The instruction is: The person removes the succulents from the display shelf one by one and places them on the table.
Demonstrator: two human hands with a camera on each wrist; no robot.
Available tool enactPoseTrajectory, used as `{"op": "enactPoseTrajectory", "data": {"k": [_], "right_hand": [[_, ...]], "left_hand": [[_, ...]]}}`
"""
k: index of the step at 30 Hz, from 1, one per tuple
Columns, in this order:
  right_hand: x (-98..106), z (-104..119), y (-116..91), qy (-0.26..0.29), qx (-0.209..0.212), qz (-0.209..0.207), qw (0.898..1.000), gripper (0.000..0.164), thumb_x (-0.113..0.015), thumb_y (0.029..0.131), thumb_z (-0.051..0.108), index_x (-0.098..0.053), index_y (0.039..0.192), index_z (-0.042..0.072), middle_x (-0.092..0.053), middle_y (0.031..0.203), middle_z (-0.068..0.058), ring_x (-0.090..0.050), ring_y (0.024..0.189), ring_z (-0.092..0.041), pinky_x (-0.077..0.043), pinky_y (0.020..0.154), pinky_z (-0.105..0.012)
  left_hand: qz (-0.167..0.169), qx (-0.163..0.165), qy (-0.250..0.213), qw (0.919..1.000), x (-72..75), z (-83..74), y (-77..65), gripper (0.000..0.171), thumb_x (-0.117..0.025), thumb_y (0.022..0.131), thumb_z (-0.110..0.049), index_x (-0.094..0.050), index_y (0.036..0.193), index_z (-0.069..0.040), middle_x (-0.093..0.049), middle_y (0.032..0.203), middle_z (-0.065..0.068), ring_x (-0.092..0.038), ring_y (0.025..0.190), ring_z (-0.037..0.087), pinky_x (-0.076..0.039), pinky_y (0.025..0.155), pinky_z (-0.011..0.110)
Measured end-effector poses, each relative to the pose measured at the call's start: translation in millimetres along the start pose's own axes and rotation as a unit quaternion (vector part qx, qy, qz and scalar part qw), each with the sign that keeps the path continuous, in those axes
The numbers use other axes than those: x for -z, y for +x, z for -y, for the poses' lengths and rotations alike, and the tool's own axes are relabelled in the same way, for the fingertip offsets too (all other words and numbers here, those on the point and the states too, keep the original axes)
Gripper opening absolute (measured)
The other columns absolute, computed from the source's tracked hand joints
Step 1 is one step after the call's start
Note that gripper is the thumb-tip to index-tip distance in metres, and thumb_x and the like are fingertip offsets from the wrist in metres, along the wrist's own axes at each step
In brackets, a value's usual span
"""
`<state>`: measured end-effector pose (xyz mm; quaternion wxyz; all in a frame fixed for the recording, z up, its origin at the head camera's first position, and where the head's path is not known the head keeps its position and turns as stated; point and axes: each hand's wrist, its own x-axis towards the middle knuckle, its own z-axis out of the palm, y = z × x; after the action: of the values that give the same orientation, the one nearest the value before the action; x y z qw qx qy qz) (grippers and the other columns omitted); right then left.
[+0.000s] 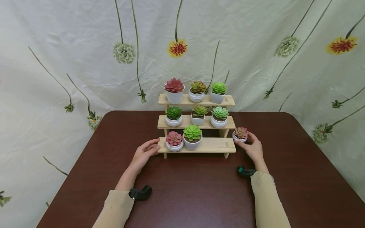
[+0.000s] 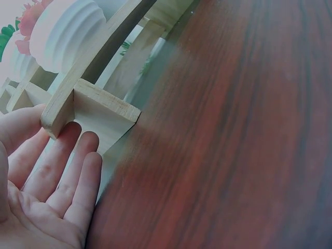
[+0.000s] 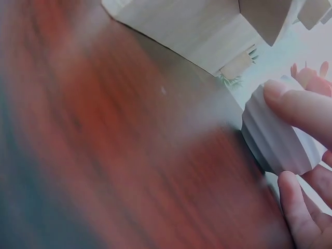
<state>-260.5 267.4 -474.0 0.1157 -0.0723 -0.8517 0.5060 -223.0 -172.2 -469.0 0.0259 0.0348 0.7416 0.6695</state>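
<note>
Red succulent pot (image 1: 240,133) is clamped between thumb and fingers of the right hand (image 1: 252,148), just beside the right end of the bottom board (image 1: 214,145) — the board's long axis is directed leftward from it, toward the bright green succulent (image 1: 192,135). The board's left end is pinched by the left hand (image 1: 144,155) (farther from the pot). Table (image 1: 194,190) contact cannot be told.

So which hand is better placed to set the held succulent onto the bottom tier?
Likely the right hand: it holds the pinkish potted succulent beside the bare right side of the bottom tier, while the left hand touches its left end.
</note>
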Motion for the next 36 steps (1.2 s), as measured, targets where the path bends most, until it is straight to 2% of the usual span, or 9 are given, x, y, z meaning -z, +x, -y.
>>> {"op": "enactPoseTrajectory", "data": {"k": [8,12,16,20,24,28,30,32,36], "right_hand": [[-0.4,3.4,2.6,-0.002,-0.005,-0.003,1.000,0.069,-0.075,0.081,0.024,-0.044,0.137,-0.002,-0.050,0.131,-0.025,-0.047,0.116,-0.037,-0.038,0.097,-0.048],[-0.4,6.5,2.6,-0.003,-0.011,0.000,1.000,0.072,-0.075,0.081,0.026,-0.042,0.140,0.001,-0.049,0.134,-0.022,-0.046,0.118,-0.036,-0.037,0.099,-0.049],[1.9,9.4,1.8,0.002,-0.017,0.004,1.000,0.075,-0.076,0.080,0.026,-0.040,0.142,0.003,-0.048,0.134,-0.021,-0.046,0.118,-0.035,-0.037,0.099,-0.048],[6.6,13.8,-0.1,0.002,-0.035,0.005,0.999,0.083,-0.076,0.080,0.029,-0.033,0.144,-0.001,-0.043,0.138,-0.024,-0.044,0.121,-0.036,-0.036,0.101,-0.048],[9.5,6.8,5.8,0.018,-0.025,-0.013,0.999,0.094,-0.076,0.077,0.041,-0.028,0.145,-0.002,-0.039,0.142,-0.023,-0.042,0.125,-0.036,-0.037,0.102,-0.047],[11.5,-11.2,19.4,0.034,-0.004,-0.046,0.998,0.100,-0.077,0.071,0.053,-0.030,0.146,0.007,-0.041,0.142,-0.015,-0.045,0.123,-0.031,-0.039,0.100,-0.044],[14.1,-9.0,21.7,0.039,-0.002,-0.054,0.998,0.098,-0.077,0.071,0.052,-0.031,0.147,0.009,-0.039,0.144,-0.014,-0.043,0.125,-0.031,-0.038,0.102,-0.044],[16.9,-4.8,22.4,0.037,0.008,-0.056,0.998,0.095,-0.076,0.073,0.051,-0.031,0.147,0.010,-0.038,0.145,-0.013,-0.042,0.127,-0.030,-0.038,0.102,-0.040],[20.9,21.7,10.3,0.032,0.022,-0.064,0.997,0.088,-0.074,0.078,0.044,-0.032,0.146,0.008,-0.037,0.145,-0.015,-0.041,0.128,-0.030,-0.039,0.102,-0.035]], "left_hand": [[0.002,0.001,0.001,1.0000,0.3,0.2,0.7,0.044,-0.062,0.092,-0.023,-0.053,0.131,-0.005,-0.056,0.124,0.020,-0.060,0.097,0.007,-0.051,0.083,0.024],[0.005,0.010,-0.005,0.9999,0.9,-1.8,0.6,0.044,-0.062,0.093,-0.021,-0.052,0.132,-0.005,-0.056,0.125,0.020,-0.060,0.096,0.006,-0.051,0.083,0.023],[0.011,0.012,-0.008,0.9998,-0.5,-12.5,-4.3,0.044,-0.060,0.093,-0.016,-0.050,0.133,-0.001,-0.056,0.124,0.022,-0.060,0.093,0.004,-0.051,0.083,0.023],[0.013,0.013,-0.001,0.9998,-3.3,-25.9,-10.9,0.043,-0.059,0.094,-0.012,-0.049,0.133,0.002,-0.056,0.123,0.024,-0.060,0.092,0.003,-0.051,0.082,0.023],[0.012,0.015,-0.001,0.9998,-4.4,-28.9,-12.5,0.042,-0.059,0.094,-0.012,-0.050,0.132,0.002,-0.055,0.124,0.025,-0.061,0.091,0.004,-0.051,0.082,0.023],[0.008,0.005,-0.003,1.0000,-1.6,-12.2,-5.2,0.043,-0.061,0.093,-0.018,-0.052,0.132,-0.002,-0.057,0.122,0.023,-0.061,0.093,0.006,-0.051,0.082,0.023],[0.006,0.000,-0.002,1.0000,-0.2,-3.8,-1.2,0.044,-0.062,0.092,-0.021,-0.053,0.131,-0.003,-0.057,0.122,0.022,-0.061,0.094,0.007,-0.051,0.083,0.024],[0.006,-0.002,-0.001,1.0000,0.5,0.6,1.1,0.045,-0.063,0.092,-0.023,-0.053,0.131,-0.004,-0.058,0.122,0.021,-0.061,0.095,0.007,-0.051,0.083,0.024],[0.006,-0.005,0.000,1.0000,0.4,1.3,1.6,0.045,-0.063,0.092,-0.023,-0.053,0.131,-0.004,-0.058,0.121,0.021,-0.061,0.095,0.007,-0.052,0.082,0.024]]}}
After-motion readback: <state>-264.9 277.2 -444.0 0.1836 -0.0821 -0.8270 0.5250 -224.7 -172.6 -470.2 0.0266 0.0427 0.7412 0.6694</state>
